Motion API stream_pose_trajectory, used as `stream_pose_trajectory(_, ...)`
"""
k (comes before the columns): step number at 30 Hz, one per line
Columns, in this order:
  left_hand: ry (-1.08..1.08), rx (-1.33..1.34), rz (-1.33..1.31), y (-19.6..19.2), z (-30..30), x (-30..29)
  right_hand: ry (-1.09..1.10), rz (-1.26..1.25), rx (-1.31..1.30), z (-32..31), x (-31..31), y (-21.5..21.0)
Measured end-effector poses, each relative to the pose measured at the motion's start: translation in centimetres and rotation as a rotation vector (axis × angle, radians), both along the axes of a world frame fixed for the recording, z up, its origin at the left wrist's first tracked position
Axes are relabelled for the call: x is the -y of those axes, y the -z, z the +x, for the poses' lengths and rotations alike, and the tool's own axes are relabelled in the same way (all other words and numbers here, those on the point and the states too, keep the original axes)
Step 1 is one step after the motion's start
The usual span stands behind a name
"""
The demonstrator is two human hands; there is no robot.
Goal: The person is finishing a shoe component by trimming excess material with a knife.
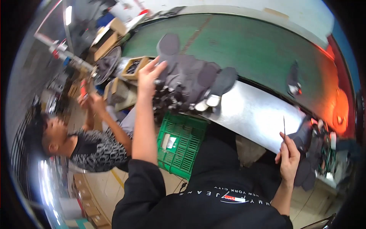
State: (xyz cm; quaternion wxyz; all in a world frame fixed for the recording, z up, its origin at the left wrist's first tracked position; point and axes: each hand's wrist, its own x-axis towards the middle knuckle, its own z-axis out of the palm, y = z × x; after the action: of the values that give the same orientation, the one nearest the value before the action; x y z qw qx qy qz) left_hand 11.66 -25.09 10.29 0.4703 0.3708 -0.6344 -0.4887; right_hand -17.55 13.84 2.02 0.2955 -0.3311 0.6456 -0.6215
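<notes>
- While the right hand (289, 154) pinches a thin stick (284, 124), the left hand (148, 78) is beside grey shoe pieces (187, 74); I cannot tell its grip.
- These lie at the left end of the metal table (251, 114).

Thin tool (284, 125) hidden at its lower end by right hand (288, 155) at four o'clock, left hand (147, 77) at eleven with hold unclear, bits (133, 67) in box (130, 76) at half past ten too small to tell, shirt (198, 213) cut off at six
</notes>
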Motion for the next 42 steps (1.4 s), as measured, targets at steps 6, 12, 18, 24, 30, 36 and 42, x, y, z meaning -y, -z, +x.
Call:
stream_pose_trajectory(6,-0.115,0.772,-0.032,6.4,5.8,4.9,0.31,-0.003,-0.317,-5.6,-3.1,-3.7)
stream_pose_trajectory(12,-0.463,0.443,-0.232,6.7,10.5,7.9,0.453,0.134,-0.539,-11.9,-6.3,-3.9)
stream_pose_trajectory(18,-0.25,0.255,-0.12,0.9,3.5,-6.4,0.364,0.447,-0.756,-12.5,-4.9,-4.4)
stream_pose_trajectory(24,0.193,0.354,-0.249,0.9,-3.4,-15.9,0.242,0.251,-0.533,-14.3,-5.7,-2.2)
stream_pose_trajectory(30,0.791,0.233,-0.051,3.2,-10.4,-21.4,0.493,-0.077,-0.472,-11.3,-9.0,-7.5)
stream_pose_trajectory(36,0.951,-0.058,0.185,5.2,-17.2,-23.0,0.142,-0.177,-0.22,-2.7,-3.3,-8.6)
stream_pose_trajectory(42,0.983,-0.148,0.601,5.4,-16.8,-21.3,-0.092,-0.276,0.185,1.8,3.2,-2.4)
